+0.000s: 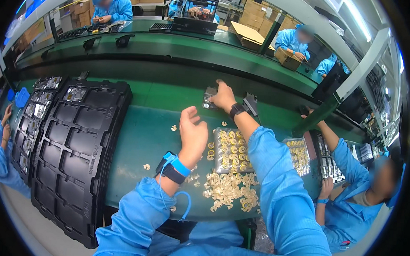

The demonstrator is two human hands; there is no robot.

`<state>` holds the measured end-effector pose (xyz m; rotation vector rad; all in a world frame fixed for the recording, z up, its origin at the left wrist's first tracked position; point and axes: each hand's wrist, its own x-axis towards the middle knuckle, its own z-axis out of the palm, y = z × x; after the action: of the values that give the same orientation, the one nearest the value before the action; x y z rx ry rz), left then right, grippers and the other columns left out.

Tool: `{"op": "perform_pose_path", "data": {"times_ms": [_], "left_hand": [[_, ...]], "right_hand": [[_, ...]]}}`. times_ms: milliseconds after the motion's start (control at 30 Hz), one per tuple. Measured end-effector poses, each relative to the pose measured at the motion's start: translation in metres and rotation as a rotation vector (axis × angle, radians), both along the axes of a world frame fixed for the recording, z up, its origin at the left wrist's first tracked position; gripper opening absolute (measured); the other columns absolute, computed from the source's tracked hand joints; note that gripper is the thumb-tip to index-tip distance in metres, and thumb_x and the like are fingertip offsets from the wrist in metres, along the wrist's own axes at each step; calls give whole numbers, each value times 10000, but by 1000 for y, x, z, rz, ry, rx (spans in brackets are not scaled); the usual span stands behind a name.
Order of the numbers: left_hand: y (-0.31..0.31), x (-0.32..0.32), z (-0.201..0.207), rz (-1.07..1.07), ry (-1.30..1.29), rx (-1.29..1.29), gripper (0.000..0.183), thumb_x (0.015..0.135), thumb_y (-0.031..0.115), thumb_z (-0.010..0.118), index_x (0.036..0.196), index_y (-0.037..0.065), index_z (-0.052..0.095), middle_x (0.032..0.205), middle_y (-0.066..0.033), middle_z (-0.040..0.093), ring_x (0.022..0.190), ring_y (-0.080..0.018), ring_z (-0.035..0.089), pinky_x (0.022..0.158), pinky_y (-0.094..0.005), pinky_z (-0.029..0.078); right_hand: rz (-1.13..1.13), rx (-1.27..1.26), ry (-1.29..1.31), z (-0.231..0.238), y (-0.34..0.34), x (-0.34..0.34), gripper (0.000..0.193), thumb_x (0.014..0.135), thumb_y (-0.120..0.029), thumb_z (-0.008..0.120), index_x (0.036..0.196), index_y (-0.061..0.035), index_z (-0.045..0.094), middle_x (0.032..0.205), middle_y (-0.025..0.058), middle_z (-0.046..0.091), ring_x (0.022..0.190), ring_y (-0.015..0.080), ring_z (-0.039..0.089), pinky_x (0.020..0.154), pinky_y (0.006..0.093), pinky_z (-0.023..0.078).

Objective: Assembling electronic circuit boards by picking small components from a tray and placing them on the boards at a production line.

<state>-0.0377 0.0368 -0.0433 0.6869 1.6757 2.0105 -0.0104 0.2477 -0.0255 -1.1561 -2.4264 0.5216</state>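
At the far edge of the green work mat (142, 121), my right hand (224, 98) grips a small grey and black electronic module (209, 96), its fingers over the module's right side. My left hand (192, 134) is raised over the mat, fingers loosely curled and apart, with nothing visible in it. A blue strap and cord circle the left wrist. Between my forearms sits a clear plastic tray (219, 162) of round yellow parts. Just nearer to me lies a heap of cream crescent-shaped pieces (227, 187). Some loose pieces are scattered beside my left arm.
A large black compartment tray (77, 150) stands at left, with one module in it. Another tray holding several modules (34, 108) is beyond it. A dark device (250, 104) lies right of my hand. At right, a co-worker (351, 196) handles another tray (328, 159).
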Motion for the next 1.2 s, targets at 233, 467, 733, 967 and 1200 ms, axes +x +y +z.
{"op": "perform_pose_path", "data": {"times_ms": [233, 467, 733, 967, 1200], "left_hand": [[5, 0, 3, -23, -40, -48, 586, 872, -38, 628, 1438, -65, 479, 1436, -262, 561, 1233, -309, 634, 1047, -419, 527], [-4, 8, 25, 4, -135, -84, 544, 994, 81, 670, 1462, -87, 449, 1418, -257, 593, 1236, -291, 643, 1029, -388, 538], [-17, 8, 41, -287, -221, 335, 319, 1065, 36, 556, 1362, -79, 568, 1129, -169, 748, 961, -289, 778, 824, -366, 628], [-19, 4, 43, -276, -218, 306, 323, 1101, 118, 507, 1341, -85, 584, 1186, -192, 740, 1045, -326, 767, 909, -406, 624], [-16, 12, 39, -282, -125, 322, 294, 1087, 34, 511, 1335, -111, 571, 1230, -227, 728, 1104, -335, 751, 962, -420, 632]], "right_hand": [[-99, -367, 292, 7, 14, -10, 1000, 674, 77, 897, 1566, 43, 448, 1435, 268, 628, 1308, 371, 640, 1058, 421, 549], [293, -576, 566, 46, -27, 7, 208, 916, 16, 754, 1117, 53, 714, 1005, 107, 753, 884, 153, 706, 785, 321, 567], [210, -225, 501, 70, -73, 109, 258, 933, -96, 801, 1128, 44, 707, 947, 60, 745, 855, 102, 675, 756, 259, 541], [467, 24, 151, 43, -114, 185, 225, 900, -173, 817, 1054, -16, 769, 892, 98, 686, 785, 213, 659, 718, 350, 521], [406, -56, 161, 35, -116, 187, 206, 918, -171, 774, 1034, -5, 738, 915, 159, 663, 847, 336, 658, 768, 411, 517]]}}
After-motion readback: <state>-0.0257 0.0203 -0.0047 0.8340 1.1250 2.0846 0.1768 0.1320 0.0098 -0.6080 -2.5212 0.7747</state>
